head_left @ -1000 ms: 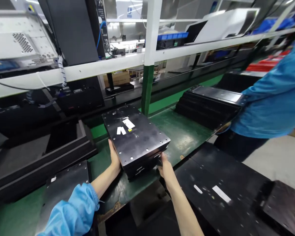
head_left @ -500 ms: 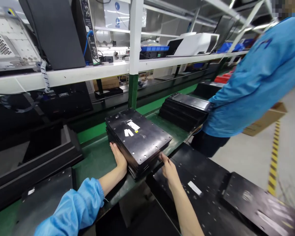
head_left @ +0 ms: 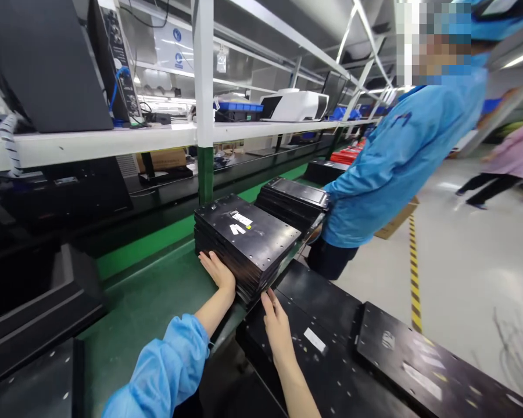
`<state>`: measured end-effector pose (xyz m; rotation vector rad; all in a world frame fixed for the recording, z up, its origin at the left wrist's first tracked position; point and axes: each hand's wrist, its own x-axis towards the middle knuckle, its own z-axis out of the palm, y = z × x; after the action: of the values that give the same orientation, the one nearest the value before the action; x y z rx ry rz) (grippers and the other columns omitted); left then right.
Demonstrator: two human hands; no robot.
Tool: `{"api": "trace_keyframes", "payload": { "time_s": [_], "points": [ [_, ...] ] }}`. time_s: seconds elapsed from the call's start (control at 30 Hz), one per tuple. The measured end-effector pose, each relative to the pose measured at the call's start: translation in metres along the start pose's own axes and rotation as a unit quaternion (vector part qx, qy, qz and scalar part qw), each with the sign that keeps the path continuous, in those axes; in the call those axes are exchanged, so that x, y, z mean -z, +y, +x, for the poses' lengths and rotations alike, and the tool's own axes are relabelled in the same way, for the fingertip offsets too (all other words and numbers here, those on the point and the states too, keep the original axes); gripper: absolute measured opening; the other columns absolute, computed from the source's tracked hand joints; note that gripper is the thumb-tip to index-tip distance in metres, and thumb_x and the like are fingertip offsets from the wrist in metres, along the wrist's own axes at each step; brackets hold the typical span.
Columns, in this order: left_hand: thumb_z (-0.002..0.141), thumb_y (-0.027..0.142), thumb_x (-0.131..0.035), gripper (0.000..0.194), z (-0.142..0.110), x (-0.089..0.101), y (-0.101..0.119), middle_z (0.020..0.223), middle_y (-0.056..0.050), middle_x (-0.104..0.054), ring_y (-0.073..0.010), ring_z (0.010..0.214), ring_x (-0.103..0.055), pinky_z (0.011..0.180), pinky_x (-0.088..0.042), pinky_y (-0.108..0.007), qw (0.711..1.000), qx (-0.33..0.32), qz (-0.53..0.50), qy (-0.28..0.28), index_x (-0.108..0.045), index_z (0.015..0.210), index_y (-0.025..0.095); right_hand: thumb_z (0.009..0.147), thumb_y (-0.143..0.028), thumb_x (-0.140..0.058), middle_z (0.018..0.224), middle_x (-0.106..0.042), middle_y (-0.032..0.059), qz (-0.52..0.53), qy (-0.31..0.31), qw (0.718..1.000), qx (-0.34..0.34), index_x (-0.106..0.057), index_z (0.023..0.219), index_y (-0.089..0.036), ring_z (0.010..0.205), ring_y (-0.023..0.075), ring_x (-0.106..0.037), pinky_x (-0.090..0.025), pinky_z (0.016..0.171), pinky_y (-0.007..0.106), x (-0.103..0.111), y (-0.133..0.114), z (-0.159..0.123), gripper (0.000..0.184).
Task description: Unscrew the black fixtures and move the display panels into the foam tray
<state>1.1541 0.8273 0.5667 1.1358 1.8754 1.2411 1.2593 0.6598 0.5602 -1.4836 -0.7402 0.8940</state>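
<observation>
A stack of black metal plates [head_left: 248, 241] with white labels on top rests on the green bench [head_left: 148, 302]. My left hand [head_left: 219, 271] lies flat against the stack's near left side, fingers stretched out. My right hand [head_left: 275, 322] is at the stack's near right corner, fingers extended and touching its lower edge. Neither hand is wrapped round anything.
A second stack of black plates [head_left: 294, 200] sits further along the bench, beside a co-worker in a blue coat [head_left: 392, 162]. More black plates [head_left: 375, 360] lie on a lower surface at right. A white shelf [head_left: 113, 142] carries equipment. Another person walks at far right.
The view has swung right and up. My hands have stayed on the stack's near sides; the right hand has slipped lower at the corner. The co-worker appears more fully.
</observation>
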Motion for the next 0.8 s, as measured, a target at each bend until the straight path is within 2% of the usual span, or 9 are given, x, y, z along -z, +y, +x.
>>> {"api": "trace_keyframes", "payload": {
  "time_s": [0.1,0.17,0.3,0.4,0.5,0.6,0.67,0.73,0.8],
  "points": [
    [0.114,0.047,-0.002,0.074,0.01,-0.024,0.004,0.185,-0.018,-0.002,-0.0272,0.172,-0.002,0.142,-0.02,-0.053,1.0,-0.005,0.018,-0.005,0.005,0.176,0.008,0.093,-0.081,-0.068,0.162,-0.06,0.0131,-0.031,-0.025,0.999,0.021,-0.059,0.16,-0.021,0.157,0.0334,-0.05,-0.039,0.129,0.046,-0.002,-0.012,0.015,0.091],
    [0.114,0.047,-0.002,0.074,0.018,-0.043,0.008,0.185,-0.019,-0.001,-0.0282,0.172,-0.001,0.141,-0.02,-0.054,0.999,-0.008,0.031,-0.011,0.011,0.176,0.009,0.095,-0.078,-0.068,0.163,-0.06,0.0117,-0.066,-0.04,0.996,0.047,-0.055,0.164,-0.023,0.156,0.0327,-0.05,-0.036,0.131,0.045,-0.001,-0.02,0.027,0.089],
    [0.115,0.047,-0.007,0.074,0.032,-0.08,0.021,0.184,-0.019,0.002,-0.031,0.171,0.002,0.141,-0.017,-0.059,0.999,-0.014,0.048,-0.016,0.023,0.173,0.012,0.1,-0.078,-0.06,0.156,-0.066,0.0116,-0.179,-0.043,0.98,0.074,-0.045,0.17,-0.027,0.147,0.035,-0.059,-0.044,0.123,0.047,0.0,-0.035,0.059,0.088],
    [0.115,0.047,-0.01,0.075,0.04,-0.104,0.037,0.184,-0.021,0.001,-0.0328,0.172,0.004,0.141,-0.013,-0.063,0.999,-0.023,0.032,-0.012,0.024,0.173,0.012,0.101,-0.081,-0.056,0.149,-0.069,0.0197,-0.295,-0.025,0.955,0.034,-0.03,0.176,-0.018,0.139,0.0396,-0.066,-0.049,0.115,0.049,-0.001,-0.046,0.087,0.101],
    [0.114,0.051,-0.005,0.077,0.045,-0.119,0.052,0.184,-0.022,0.005,-0.0313,0.171,0.008,0.141,-0.008,-0.061,0.999,-0.032,-0.004,-0.018,0.023,0.173,0.01,0.104,-0.081,-0.049,0.147,-0.069,0.0268,-0.39,-0.026,0.92,0.002,-0.015,0.177,-0.009,0.137,0.0414,-0.067,-0.05,0.113,0.05,-0.004,-0.055,0.112,0.108],
    [0.114,0.055,-0.003,0.079,0.053,-0.121,0.064,0.184,-0.021,0.009,-0.0295,0.171,0.01,0.141,-0.007,-0.056,0.997,-0.036,-0.029,-0.058,0.016,0.175,0.009,0.106,-0.078,-0.047,0.145,-0.067,0.0321,-0.439,-0.017,0.899,-0.007,-0.008,0.176,-0.001,0.136,0.043,-0.066,-0.049,0.114,0.052,-0.012,-0.061,0.13,0.111],
    [0.114,0.055,-0.005,0.079,0.061,-0.112,0.07,0.184,-0.022,0.008,-0.0306,0.172,0.008,0.141,-0.009,-0.056,0.994,-0.034,-0.035,-0.098,0.011,0.175,0.008,0.105,-0.076,-0.053,0.149,-0.063,0.0352,-0.448,-0.005,0.894,-0.009,-0.006,0.174,0.003,0.136,0.0437,-0.066,-0.049,0.115,0.052,-0.021,-0.063,0.138,0.115],
    [0.116,0.057,-0.012,0.078,0.071,-0.095,0.075,0.184,-0.023,0.002,-0.0333,0.173,-0.002,0.14,-0.015,-0.058,0.988,-0.038,-0.034,-0.144,0.001,0.177,0.01,0.105,-0.073,-0.056,0.154,-0.057,0.038,-0.454,0.004,0.891,-0.014,-0.004,0.173,0.007,0.136,0.0435,-0.066,-0.049,0.116,0.052,-0.031,-0.067,0.141,0.117],
    [0.116,0.063,-0.026,0.077,0.08,-0.068,0.081,0.183,-0.022,-0.017,-0.035,0.169,-0.024,0.137,-0.028,-0.061,0.979,-0.056,-0.022,-0.196,-0.019,0.176,0.015,0.108,-0.068,-0.055,0.156,-0.054,0.0398,-0.457,0.011,0.889,-0.023,-0.002,0.171,0.01,0.136,0.0431,-0.065,-0.049,0.116,0.052,-0.038,-0.073,0.141,0.114]
  ]
}}
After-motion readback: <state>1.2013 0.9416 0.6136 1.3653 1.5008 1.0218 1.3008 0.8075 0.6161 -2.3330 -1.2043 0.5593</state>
